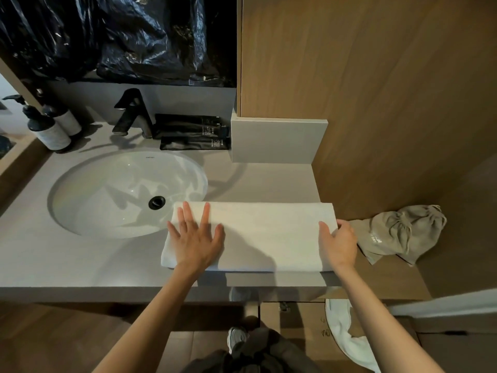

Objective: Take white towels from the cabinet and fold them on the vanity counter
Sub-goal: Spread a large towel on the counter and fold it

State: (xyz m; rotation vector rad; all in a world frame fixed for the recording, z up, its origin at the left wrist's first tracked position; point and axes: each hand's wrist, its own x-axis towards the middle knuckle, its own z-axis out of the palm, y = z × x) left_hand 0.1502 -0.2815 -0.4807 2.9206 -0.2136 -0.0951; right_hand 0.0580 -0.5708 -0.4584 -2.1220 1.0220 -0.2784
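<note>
A white towel [263, 235], folded into a long band, lies on the grey vanity counter [80, 262] right of the sink, its left end reaching over the basin's rim. My left hand [197, 238] presses flat on the towel's left end with fingers spread. My right hand [339, 243] grips the towel's right end, thumb on top and fingers curled around the edge. A second white towel [347, 337] hangs below the counter at the lower right.
The white sink basin [107, 189] with a black faucet [131, 114] sits at left. Two pump bottles [51, 127] stand at the far left, black packets [193, 131] behind the sink. A beige drawstring bag [400, 232] lies on the wooden ledge at right. A wood panel wall rises at right.
</note>
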